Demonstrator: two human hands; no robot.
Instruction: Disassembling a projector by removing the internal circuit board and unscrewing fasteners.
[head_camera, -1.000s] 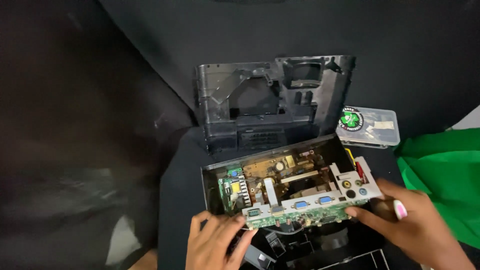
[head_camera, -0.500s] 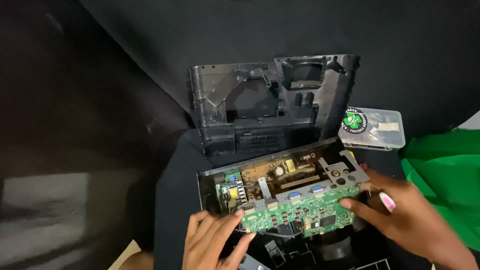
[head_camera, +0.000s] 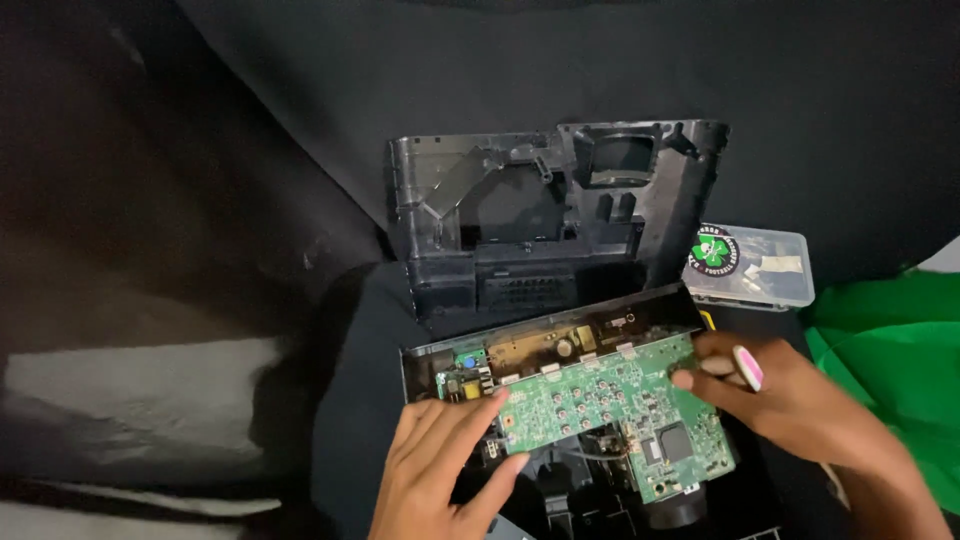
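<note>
While tilted over opened black device base (head_camera: 560, 490), green circuit board (head_camera: 610, 410) pinched at both ends: L hand (head_camera: 440, 470) grip closed on near-left edge, R hand (head_camera: 790, 400) grip closed on far-right edge. Behind: upright black plastic shell (head_camera: 540, 220), clear lidded box (head_camera: 750, 265) on dark tabletop (head_camera: 360, 430). Green cloth (head_camera: 890, 350) just R.

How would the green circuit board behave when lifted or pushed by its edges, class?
The green circuit board probably stays stiff: it spans flat between the left hand and right hand. It looks thin, so likely light. Its dense small parts suggest it is fragile under pressure.
</note>
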